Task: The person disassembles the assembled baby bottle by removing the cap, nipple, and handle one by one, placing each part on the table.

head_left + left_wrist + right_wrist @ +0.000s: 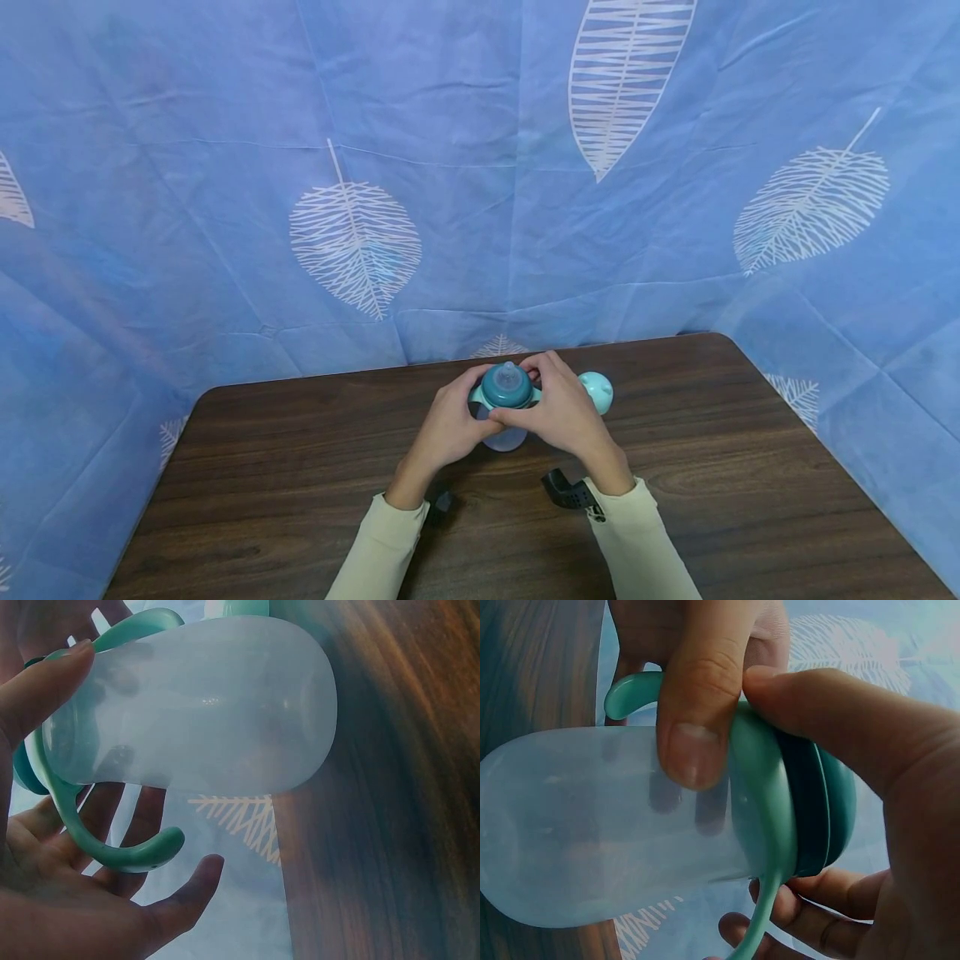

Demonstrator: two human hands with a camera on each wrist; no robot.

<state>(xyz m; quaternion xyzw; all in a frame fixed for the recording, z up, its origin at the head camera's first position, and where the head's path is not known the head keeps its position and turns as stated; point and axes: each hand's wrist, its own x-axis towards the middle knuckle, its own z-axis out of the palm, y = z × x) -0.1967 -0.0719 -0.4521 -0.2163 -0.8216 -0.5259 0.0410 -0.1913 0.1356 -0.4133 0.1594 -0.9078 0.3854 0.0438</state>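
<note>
A baby bottle (pixel 217 705) with a frosted clear body stands upright over the table between my two hands. Its teal collar (pixel 804 810) and clear nipple (pixel 507 375) face up, and a mint handle ring (pixel 763 787) with two curved arms circles the neck. My left hand (pixel 453 421) grips the bottle at the neck from the left, its thumb laid on the upper body and its fingers behind. From the right, my right hand (pixel 558 408) holds the teal collar between thumb and fingers. Both thumbs come close together at the near side.
A mint rounded cap (pixel 596 390) sits on the dark wooden table (pixel 300 467), just right of my right hand. Behind the table's far edge hangs a blue cloth (pixel 465 208) with white leaf prints. A black strap (pixel 567 492) is on my right wrist.
</note>
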